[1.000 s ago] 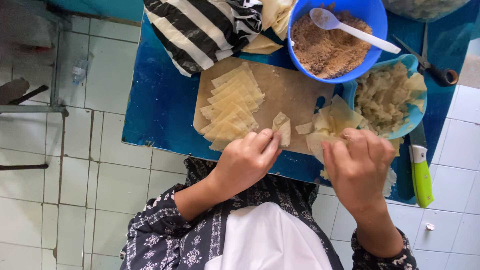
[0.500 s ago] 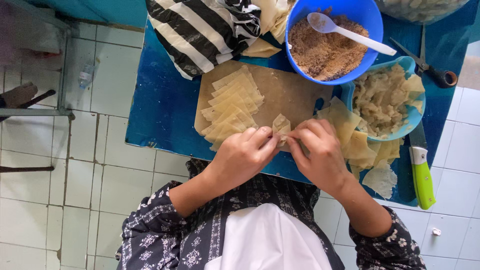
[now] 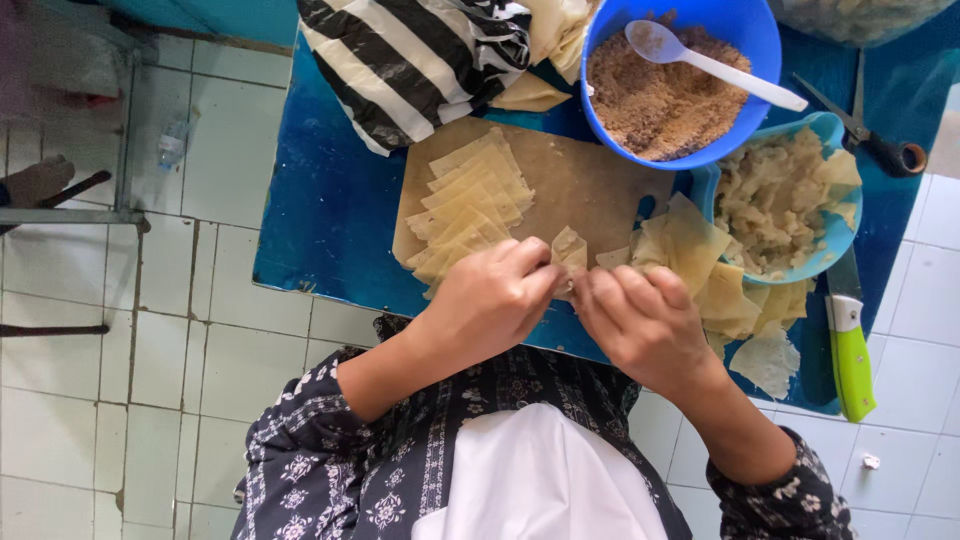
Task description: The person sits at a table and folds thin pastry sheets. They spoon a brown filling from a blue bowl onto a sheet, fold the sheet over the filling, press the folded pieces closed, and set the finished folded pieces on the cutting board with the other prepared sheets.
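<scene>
Both hands meet over the near edge of a wooden cutting board. My left hand and my right hand pinch one small folded pale dough wrapper between their fingertips. To the left on the board lies a fanned stack of flat wrappers. Loose square wrappers are piled just right of my right hand. Behind the board stands a blue bowl of brown crumbly filling with a white spoon in it.
A light blue bowl holds several folded pieces. A green-handled knife lies at the right edge of the blue table, scissors at the back right. A black-and-white striped bag lies behind the board. White tiled floor surrounds the table.
My right hand moved left from the loose wrapper pile to join my left hand on the small folded wrapper at the board's edge.
</scene>
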The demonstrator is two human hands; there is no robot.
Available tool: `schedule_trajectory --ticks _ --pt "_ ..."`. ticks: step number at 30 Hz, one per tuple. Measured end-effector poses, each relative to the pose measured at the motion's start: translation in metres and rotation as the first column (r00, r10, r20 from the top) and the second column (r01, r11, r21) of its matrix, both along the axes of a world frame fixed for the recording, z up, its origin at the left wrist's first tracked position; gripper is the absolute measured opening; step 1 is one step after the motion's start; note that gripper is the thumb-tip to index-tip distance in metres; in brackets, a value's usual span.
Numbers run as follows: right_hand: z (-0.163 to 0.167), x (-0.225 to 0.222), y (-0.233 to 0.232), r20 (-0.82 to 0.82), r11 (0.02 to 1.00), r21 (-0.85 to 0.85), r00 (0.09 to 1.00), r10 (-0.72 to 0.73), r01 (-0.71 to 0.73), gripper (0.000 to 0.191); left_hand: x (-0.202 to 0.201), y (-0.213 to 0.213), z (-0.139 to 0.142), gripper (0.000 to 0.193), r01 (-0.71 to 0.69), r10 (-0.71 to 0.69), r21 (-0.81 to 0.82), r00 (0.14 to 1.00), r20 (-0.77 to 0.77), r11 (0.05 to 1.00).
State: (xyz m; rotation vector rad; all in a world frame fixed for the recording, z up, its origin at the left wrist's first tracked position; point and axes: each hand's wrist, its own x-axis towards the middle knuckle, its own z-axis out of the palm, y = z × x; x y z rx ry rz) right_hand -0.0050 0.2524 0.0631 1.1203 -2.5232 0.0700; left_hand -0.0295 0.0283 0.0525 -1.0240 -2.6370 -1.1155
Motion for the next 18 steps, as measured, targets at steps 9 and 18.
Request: schedule_trajectory --ticks 9,18 --pt "-0.009 -0.007 -0.008 0.368 0.907 -0.312 0.916 -0.16 0.284 0.013 0.005 0.007 -0.003 0.018 -0.05 0.05 0.024 0.999 0.0 0.998" --pt "-0.005 -0.022 0.001 0.516 0.921 -0.31 0.856 -0.044 0.234 0.019 0.006 0.022 -0.017 0.01 -0.154 0.159 -0.089 0.986 0.051 0.984"
